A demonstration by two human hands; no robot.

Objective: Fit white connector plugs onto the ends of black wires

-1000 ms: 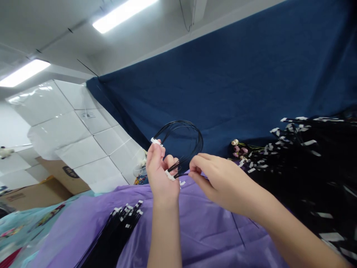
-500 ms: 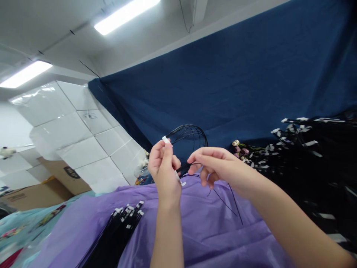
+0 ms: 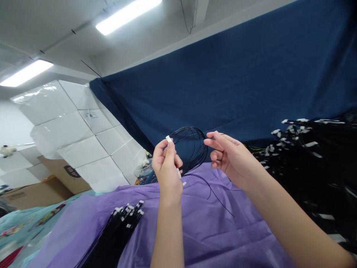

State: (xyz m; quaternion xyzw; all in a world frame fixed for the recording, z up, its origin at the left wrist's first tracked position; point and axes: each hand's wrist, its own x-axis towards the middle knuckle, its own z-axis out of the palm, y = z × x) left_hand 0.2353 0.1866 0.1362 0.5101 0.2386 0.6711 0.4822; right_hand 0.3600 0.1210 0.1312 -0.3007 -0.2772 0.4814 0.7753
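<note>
the left hand (image 3: 168,169) is gripping a coil of thin black cables (image 3: 205,150), its thumb and fingers closing on the side where an upper white end piece (image 3: 169,139) is sticking out above the fingertips. a lower white end piece (image 3: 179,172) is showing by the palm (plug or tag, it is looking too small to tell). the coil is standing out to the right of that hand, raised over a purple cloth (image 3: 212,230), with loose cable ends (image 3: 213,191) trailing below it. the right hand (image 3: 230,154) is hovering at the coil's far edge with its fingers bent and loosely parted; whether it is touching or pinching a strand, i cannot tell.

the coil is looking light and springy, its strands fanning apart, so it is probably wanting to unwind if the grip is slackening. holding all the strands together beside the white pieces is seeming safest, since tugging on those ends could be straining them. a bundle of black cables (image 3: 111,238) is lying on the cloth at lower left, and a larger cable pile (image 3: 304,178) is filling the right side.
</note>
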